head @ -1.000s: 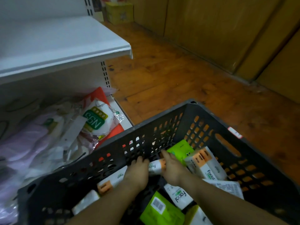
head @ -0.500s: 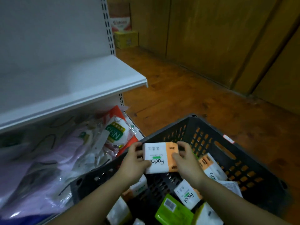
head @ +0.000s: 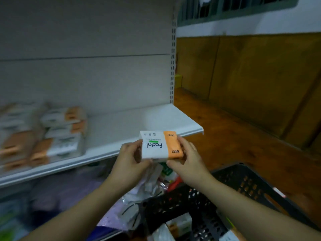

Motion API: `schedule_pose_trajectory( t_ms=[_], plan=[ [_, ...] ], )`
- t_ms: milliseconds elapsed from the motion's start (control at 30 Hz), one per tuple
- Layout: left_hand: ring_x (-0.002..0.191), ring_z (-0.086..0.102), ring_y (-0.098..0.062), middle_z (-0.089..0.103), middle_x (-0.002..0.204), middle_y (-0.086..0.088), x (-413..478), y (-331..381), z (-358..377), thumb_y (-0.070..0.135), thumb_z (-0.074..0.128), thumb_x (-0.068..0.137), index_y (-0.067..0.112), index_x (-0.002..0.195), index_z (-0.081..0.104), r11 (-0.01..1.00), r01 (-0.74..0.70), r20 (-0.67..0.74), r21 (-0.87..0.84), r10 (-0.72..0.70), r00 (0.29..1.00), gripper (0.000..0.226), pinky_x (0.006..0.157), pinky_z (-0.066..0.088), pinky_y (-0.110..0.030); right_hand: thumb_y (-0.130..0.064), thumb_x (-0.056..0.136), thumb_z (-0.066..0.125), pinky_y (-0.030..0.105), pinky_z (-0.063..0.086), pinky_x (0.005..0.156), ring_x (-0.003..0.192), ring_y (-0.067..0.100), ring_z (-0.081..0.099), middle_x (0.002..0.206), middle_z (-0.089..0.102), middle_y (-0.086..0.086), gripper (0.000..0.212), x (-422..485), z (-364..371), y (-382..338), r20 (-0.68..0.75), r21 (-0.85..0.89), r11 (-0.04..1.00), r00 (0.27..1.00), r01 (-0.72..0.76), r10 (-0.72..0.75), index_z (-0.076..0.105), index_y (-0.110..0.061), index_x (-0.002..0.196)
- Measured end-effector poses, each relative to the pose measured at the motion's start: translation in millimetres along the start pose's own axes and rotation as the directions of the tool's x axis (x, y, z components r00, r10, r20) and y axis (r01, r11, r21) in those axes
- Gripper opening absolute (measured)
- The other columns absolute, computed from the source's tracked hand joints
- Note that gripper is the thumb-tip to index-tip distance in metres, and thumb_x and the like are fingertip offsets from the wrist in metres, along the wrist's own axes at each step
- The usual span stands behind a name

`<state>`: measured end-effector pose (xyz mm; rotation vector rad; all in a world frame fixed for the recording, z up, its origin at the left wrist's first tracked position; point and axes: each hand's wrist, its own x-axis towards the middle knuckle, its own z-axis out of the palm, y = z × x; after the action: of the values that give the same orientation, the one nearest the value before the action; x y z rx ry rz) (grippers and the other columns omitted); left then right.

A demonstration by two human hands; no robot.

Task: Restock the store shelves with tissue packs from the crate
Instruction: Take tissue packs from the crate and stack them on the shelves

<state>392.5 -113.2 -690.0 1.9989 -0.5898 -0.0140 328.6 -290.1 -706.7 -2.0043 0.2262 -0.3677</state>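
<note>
I hold a white and orange tissue pack point(head: 160, 145) marked "Facial" in front of the white shelf point(head: 156, 122). My left hand point(head: 129, 158) grips its left end and my right hand point(head: 185, 159) grips its orange right end. The pack hovers just before the shelf's front edge, above the black crate point(head: 243, 185). Several matching tissue packs point(head: 57, 134) are stacked on the shelf's left part, blurred. More packs point(head: 180, 223) lie inside the crate at the bottom.
Plastic-wrapped goods point(head: 149, 186) fill the lower shelf under the white board, next to the crate. Wooden floor point(head: 234, 145) and wooden wall panels point(head: 260, 75) lie to the right. The shelf's right half is bare.
Both hands lifted the tissue pack out of the crate and up to shelf height. My view tilted upward, so the stocked shelf now shows and most of the crate dropped low.
</note>
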Motion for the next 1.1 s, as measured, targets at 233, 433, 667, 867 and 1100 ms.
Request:
schedule_pose_trajectory(
  t_ms=[233, 433, 667, 867, 1100],
  plan=[
    [0.093, 0.06, -0.013, 0.062, 0.115, 0.001, -11.8, -15.3, -118.9, 0.009, 0.063, 0.085, 0.015, 0.124, 0.056, 0.942, -0.02, -0.28, 0.334, 0.119, 0.953, 0.04, 0.079, 0.046, -0.025, -0.014, 0.09, 0.06, 0.008, 0.029, 0.093, 0.112, 0.009, 0.046, 0.129, 0.043, 0.002, 0.048, 27.2, 98.6, -76.0, 0.067, -0.071, 0.951, 0.953, 0.301, -0.297, 0.046, -0.017, 0.136],
    [0.088, 0.049, -0.025, 0.054, 0.107, -0.01, -18.9, -44.9, -191.3, 0.015, 0.055, 0.089, 0.011, 0.099, 0.054, 0.723, 0.157, -0.367, 0.673, 0.142, 0.919, 0.01, 0.071, 0.039, -0.034, -0.011, 0.092, 0.052, 0.013, 0.03, 0.094, 0.117, 0.024, 0.05, 0.13, 0.048, 0.011, 0.04, 44.6, 177.8, -118.8, 0.16, -0.097, 0.931, 0.928, 0.353, -0.335, 0.052, -0.015, 0.132],
    [0.101, 0.054, -0.023, 0.055, 0.112, -0.001, -17.5, -57.0, -195.4, 0.021, 0.07, 0.075, 0.018, 0.104, 0.061, 0.391, 0.1, -0.172, 0.915, 0.152, 0.973, 0.031, 0.081, 0.05, -0.034, -0.02, 0.094, 0.049, 0.032, 0.046, 0.088, 0.102, 0.026, 0.057, 0.116, 0.054, 0.007, 0.029, 60.5, 213.0, -131.4, 0.157, -0.23, 0.91, 0.936, 0.344, -0.314, 0.056, -0.026, 0.122],
    [0.093, 0.059, -0.025, 0.061, 0.093, -0.003, -15.5, -65.0, -195.5, 0.023, 0.066, 0.076, 0.016, 0.091, 0.064, 0.346, 0.06, -0.101, 0.936, 0.102, 0.99, 0.016, 0.077, 0.051, -0.039, -0.019, 0.093, 0.05, 0.036, 0.047, 0.081, 0.095, 0.027, 0.054, 0.111, 0.049, 0.006, 0.013, 66.9, 224.0, -131.6, 0.15, -0.287, 0.882, 0.927, 0.373, -0.343, 0.054, -0.015, 0.104],
    [0.12, 0.043, -0.023, 0.05, 0.125, -0.004, 1.2, -60.4, -187.5, 0.026, 0.043, 0.091, 0.016, 0.121, 0.052, 0.418, 0.103, -0.084, 0.902, -0.063, 0.994, 0.033, 0.102, 0.038, -0.035, -0.017, 0.091, 0.053, 0.03, 0.042, 0.089, 0.107, 0.027, 0.053, 0.117, 0.051, 0.009, 0.021, 78.0, 221.4, -129.3, 0.19, -0.283, 0.887, 0.928, 0.365, -0.321, 0.062, -0.009, 0.109]
  ],
)
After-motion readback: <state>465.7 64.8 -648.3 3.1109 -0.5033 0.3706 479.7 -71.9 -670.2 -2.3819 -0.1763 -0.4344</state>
